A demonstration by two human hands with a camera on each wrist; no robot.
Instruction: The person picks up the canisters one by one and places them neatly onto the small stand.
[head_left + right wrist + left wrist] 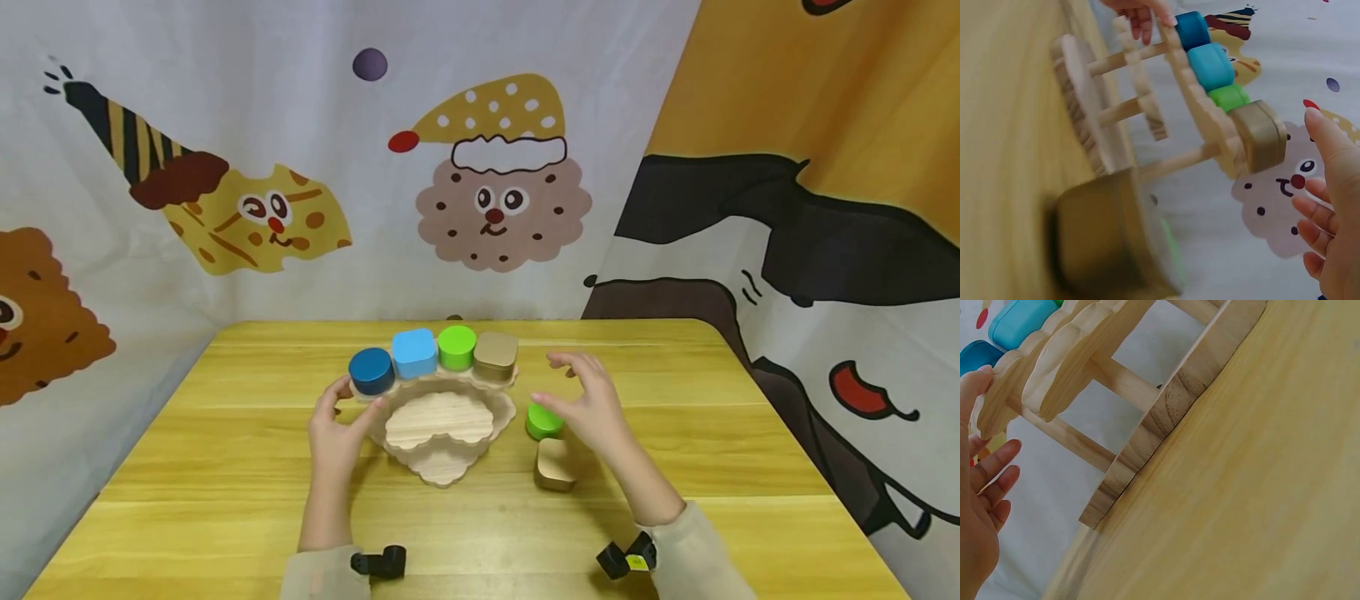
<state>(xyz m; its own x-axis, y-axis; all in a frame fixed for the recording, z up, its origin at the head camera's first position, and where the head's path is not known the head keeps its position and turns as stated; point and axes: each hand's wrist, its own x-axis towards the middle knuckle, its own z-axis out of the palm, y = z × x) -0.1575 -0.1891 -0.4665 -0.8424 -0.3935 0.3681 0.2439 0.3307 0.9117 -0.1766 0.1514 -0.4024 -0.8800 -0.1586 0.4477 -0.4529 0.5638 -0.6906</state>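
A pale wooden tiered stand (pixel 438 421) with scalloped edges stands on the table. Along its top tier (pixel 1200 109) sit a dark blue round block (pixel 372 372), a light blue rounded-square block (pixel 415 353), a green round block (pixel 457 347) and a gold-brown rounded-square block (pixel 496 357). My left hand (pixel 341 425) holds the top tier's left end, thumb on its edge; some fingers hang loose below in the left wrist view. Fingers spread, my right hand (pixel 592 408) hovers empty above another green round block (pixel 543 422). Nearer me lies a second gold-brown block (pixel 555 465).
The yellow wood-grain table (pixel 465 542) carries everything. Round posts (pixel 1125 382) join the stand's tiers, with gaps between them. Behind the table hangs a white curtain (pixel 300 75) printed with cartoon food. A small black camera (pixel 382 562) is strapped at each wrist.
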